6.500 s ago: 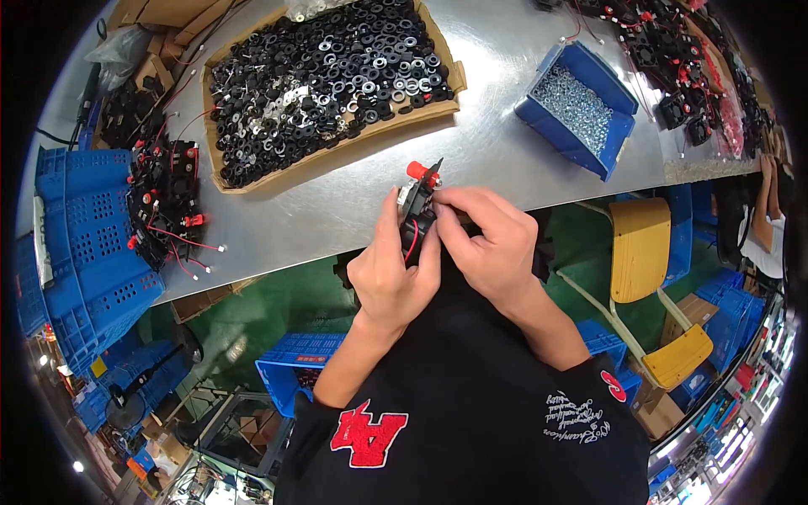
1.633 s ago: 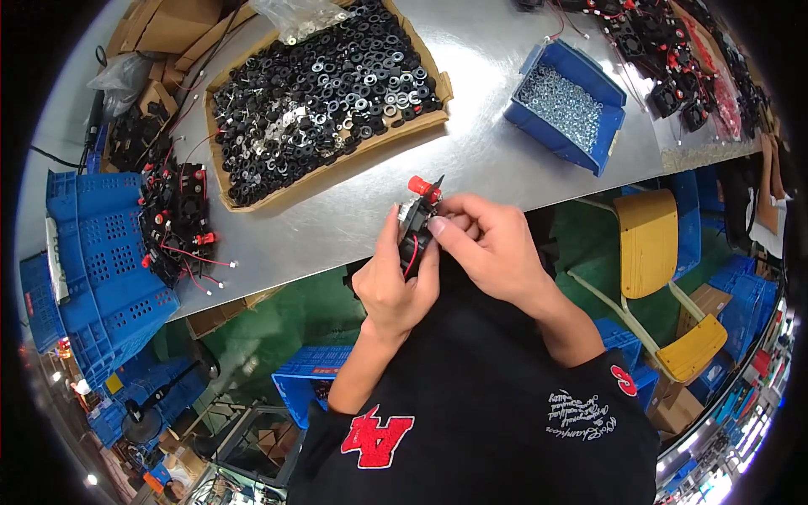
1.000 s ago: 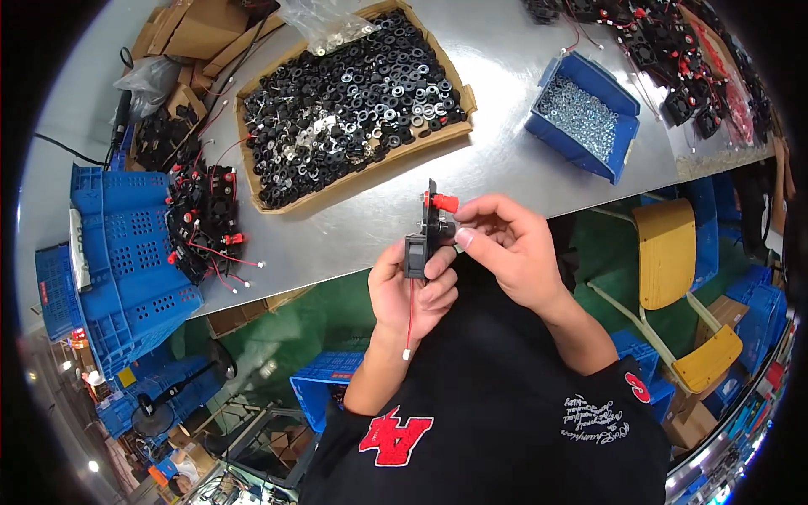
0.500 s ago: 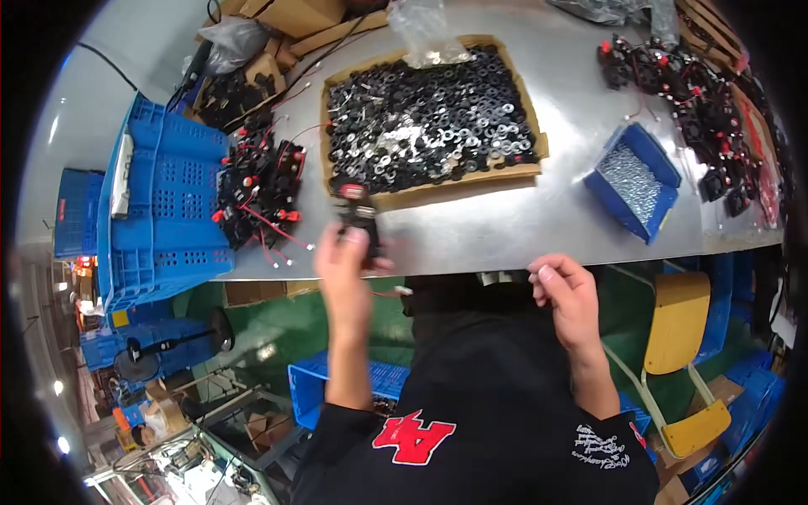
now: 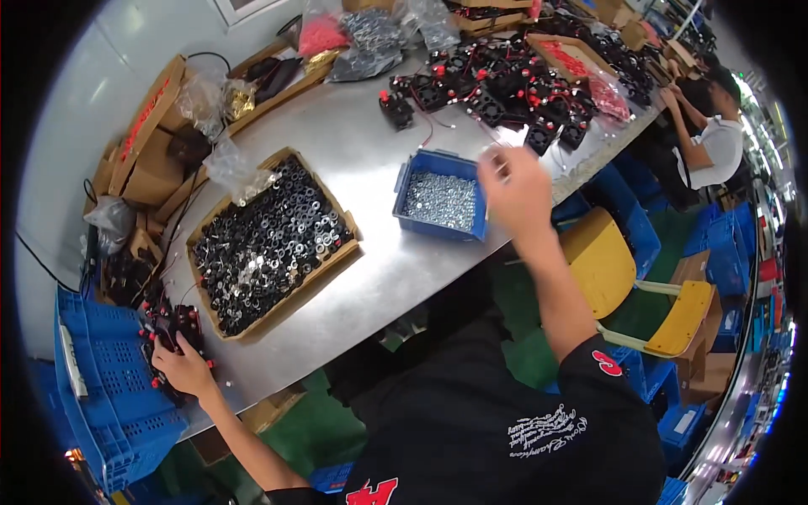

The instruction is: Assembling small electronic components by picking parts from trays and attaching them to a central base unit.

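At the lower left, my left hand (image 5: 183, 370) has its thumb and fingers around a black-and-red part (image 5: 168, 337), at the pile of wired black parts (image 5: 178, 318) beside the blue crate (image 5: 109, 387). Whether that part is lifted off the pile I cannot tell. My right hand (image 5: 518, 194) is raised just right of a blue bin (image 5: 441, 230) of small shiny metal pieces (image 5: 439, 200). Motion smears its fingers, and what they hold, if anything, does not show. Beyond it lie several small black fans (image 5: 488, 108) with red pieces and wires.
A shallow cardboard tray (image 5: 296, 290) of black and silver ring-shaped pieces stands mid-table, a clear bag (image 5: 231, 164) on its far edge. Cardboard boxes and bags line the back. A yellow chair (image 5: 599, 261) stands right of the table; another person (image 5: 715, 139) sits at the far right.
The view has swung to the right. My left hand has carried the black-and-red part over to the left pile. The right hand has reached forward past the blue bin.
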`<state>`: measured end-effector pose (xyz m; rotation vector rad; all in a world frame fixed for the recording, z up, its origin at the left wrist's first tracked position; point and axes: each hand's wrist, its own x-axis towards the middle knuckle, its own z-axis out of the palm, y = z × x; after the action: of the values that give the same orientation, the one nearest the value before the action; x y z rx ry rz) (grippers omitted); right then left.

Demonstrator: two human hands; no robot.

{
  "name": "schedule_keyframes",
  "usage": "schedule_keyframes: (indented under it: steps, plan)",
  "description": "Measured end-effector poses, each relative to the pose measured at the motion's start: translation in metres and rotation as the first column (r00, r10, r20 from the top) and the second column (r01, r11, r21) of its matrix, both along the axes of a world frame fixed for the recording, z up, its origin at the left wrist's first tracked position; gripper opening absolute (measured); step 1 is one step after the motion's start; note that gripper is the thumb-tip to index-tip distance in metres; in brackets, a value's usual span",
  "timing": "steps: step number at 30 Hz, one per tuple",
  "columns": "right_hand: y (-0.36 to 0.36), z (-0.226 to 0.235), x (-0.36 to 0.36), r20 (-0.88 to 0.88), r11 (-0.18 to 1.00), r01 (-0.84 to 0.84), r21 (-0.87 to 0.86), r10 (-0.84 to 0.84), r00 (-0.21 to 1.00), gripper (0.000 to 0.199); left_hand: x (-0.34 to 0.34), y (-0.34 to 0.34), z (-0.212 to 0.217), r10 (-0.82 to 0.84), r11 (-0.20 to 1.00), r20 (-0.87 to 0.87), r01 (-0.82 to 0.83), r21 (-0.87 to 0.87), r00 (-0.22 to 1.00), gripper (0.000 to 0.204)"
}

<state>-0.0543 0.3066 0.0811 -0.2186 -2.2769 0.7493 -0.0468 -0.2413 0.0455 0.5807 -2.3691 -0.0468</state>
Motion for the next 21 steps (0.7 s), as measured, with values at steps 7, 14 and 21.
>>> schedule_keyframes:
  steps: [7, 14, 21]
  plan:
    - [0.147, -0.058, -0.039, 0.419, 0.790, 0.549, 0.273, -0.612, 0.671, 0.085, 0.018, 0.063, -0.010, -0.080, 0.985, -0.103, 0.063, -0.159, 0.991, 0.046]
    - [0.150, -0.044, -0.021, 0.204, 0.783, 0.622, -0.001, -0.609, 0.767, 0.049, 0.073, 0.147, -0.003, -0.542, 0.775, -0.201, 0.578, 0.255, 0.816, 0.015]
    - [0.116, -0.007, -0.007, -0.308, 0.860, 0.490, 0.142, -0.432, 0.847, 0.042, 0.097, 0.231, 0.015, -0.756, 0.419, -0.111, 0.607, 0.675, 0.645, 0.006]
